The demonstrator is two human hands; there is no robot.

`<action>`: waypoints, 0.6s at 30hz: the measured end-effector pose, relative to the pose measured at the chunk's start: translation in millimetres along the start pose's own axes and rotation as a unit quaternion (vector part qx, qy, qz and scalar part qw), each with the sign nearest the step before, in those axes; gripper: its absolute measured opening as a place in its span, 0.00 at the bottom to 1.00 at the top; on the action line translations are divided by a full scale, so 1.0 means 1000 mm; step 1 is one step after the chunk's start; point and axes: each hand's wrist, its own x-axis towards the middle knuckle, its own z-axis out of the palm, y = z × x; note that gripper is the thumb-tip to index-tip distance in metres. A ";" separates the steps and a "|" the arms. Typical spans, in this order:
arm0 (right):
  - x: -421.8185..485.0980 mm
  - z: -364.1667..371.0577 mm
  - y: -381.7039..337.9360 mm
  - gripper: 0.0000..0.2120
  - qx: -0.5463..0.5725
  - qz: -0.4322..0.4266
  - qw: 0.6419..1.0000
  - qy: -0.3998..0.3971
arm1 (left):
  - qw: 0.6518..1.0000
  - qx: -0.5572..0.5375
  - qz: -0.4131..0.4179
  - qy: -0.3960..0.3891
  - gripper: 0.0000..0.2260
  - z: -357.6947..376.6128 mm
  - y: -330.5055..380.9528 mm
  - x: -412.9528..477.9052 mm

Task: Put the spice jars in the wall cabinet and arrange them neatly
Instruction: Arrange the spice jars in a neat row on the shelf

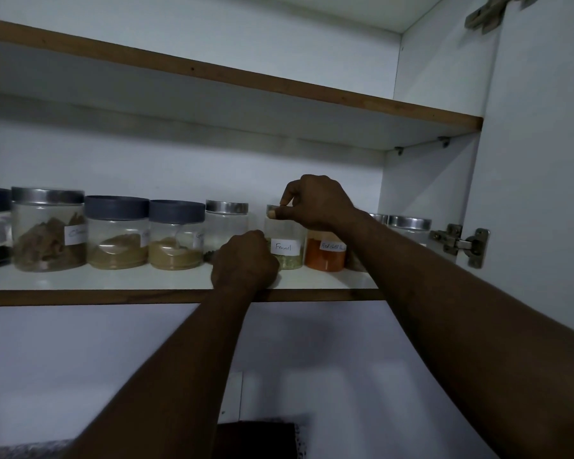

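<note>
In the wall cabinet, a right hand (315,202) pinches the top of the fennel jar (287,246), standing mid-row on the shelf (113,279); the left hand (244,260) curls at its base, grip unclear. The jar looks light, smooth and probably slippery; it is best held round the body.
</note>
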 end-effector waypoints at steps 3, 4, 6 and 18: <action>-0.001 -0.001 0.001 0.24 -0.006 -0.001 1.000 0.000 | 1.000 0.001 0.004 0.003 0.20 0.000 0.000 -0.001; -0.002 -0.001 0.001 0.24 -0.007 -0.001 1.000 0.001 | 1.000 0.001 0.004 0.005 0.20 0.000 0.000 -0.001; -0.003 -0.001 0.002 0.23 -0.001 0.000 1.000 0.004 | 1.000 0.001 0.004 0.010 0.20 0.000 0.000 -0.001; -0.008 -0.016 -0.005 0.28 -0.012 0.008 0.999 -0.030 | 0.986 -0.106 -0.018 0.126 0.16 -0.007 0.003 -0.015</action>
